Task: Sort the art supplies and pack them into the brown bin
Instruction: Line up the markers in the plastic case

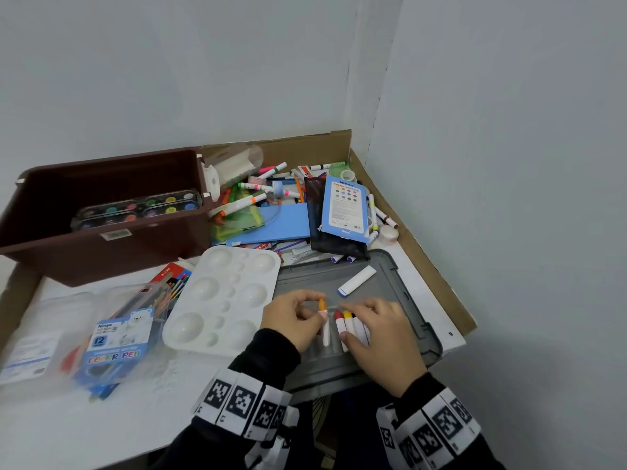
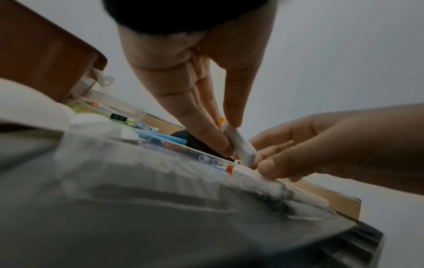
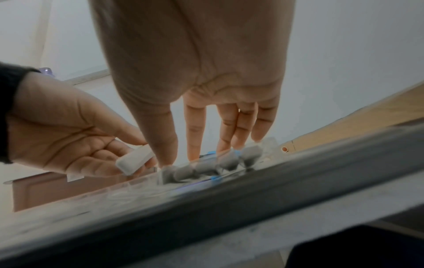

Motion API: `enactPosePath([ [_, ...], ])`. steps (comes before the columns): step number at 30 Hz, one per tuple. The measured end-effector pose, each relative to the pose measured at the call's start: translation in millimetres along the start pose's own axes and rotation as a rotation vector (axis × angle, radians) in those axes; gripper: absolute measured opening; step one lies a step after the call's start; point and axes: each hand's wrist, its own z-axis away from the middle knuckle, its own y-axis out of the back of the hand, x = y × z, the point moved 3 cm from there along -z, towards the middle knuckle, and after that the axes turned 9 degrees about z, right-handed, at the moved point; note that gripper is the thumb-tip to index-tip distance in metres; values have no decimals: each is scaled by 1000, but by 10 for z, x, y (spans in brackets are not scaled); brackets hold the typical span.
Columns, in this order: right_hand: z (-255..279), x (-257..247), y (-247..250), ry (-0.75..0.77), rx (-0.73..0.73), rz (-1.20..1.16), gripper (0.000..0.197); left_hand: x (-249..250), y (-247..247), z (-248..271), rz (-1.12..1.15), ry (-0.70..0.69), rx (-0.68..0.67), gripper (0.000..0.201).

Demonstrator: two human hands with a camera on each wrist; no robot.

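Observation:
On the grey lid (image 1: 339, 276) in front of me lies a clear tray with a row of white-bodied crayons (image 1: 349, 325), red and yellow tips showing. My left hand (image 1: 314, 308) pinches an orange-tipped crayon (image 1: 324, 325) between thumb and fingers, tilted, just left of the row; the left wrist view shows that crayon (image 2: 239, 143) with its lower end by the row. My right hand (image 1: 376, 320) rests straight fingers on the row, seen from below in the right wrist view as right hand (image 3: 197, 154) on the crayon ends (image 3: 206, 166). The brown bin (image 1: 101, 252) stands at the back left.
Round paint sets (image 1: 135, 208) lie inside the bin. A white mixing palette (image 1: 224, 300) and a colour pen pack (image 1: 115, 334) lie left of the lid. A white stick (image 1: 357, 280) lies on the lid. Markers (image 1: 271, 195) and a blue box (image 1: 344, 206) clutter the back. A cardboard edge (image 1: 424, 259) borders the right.

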Motion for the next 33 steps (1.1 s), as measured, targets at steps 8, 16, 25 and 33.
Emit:
enactPosePath([
  [8,3,65,-10,32,-83,-101,39,-112,-86,-49,-116,36,-20,22],
  [16,7,123,-53,25,-82,-182,41,-140,-124,-45,-167,45,-13,21],
  [25,12,123,-63,30,-100,-177,42,-145,-144,-50,-217,31,3,28],
  [33,19,109,-42,30,-102,-176,42,-111,-173,-27,-344,-4,-5,32],
])
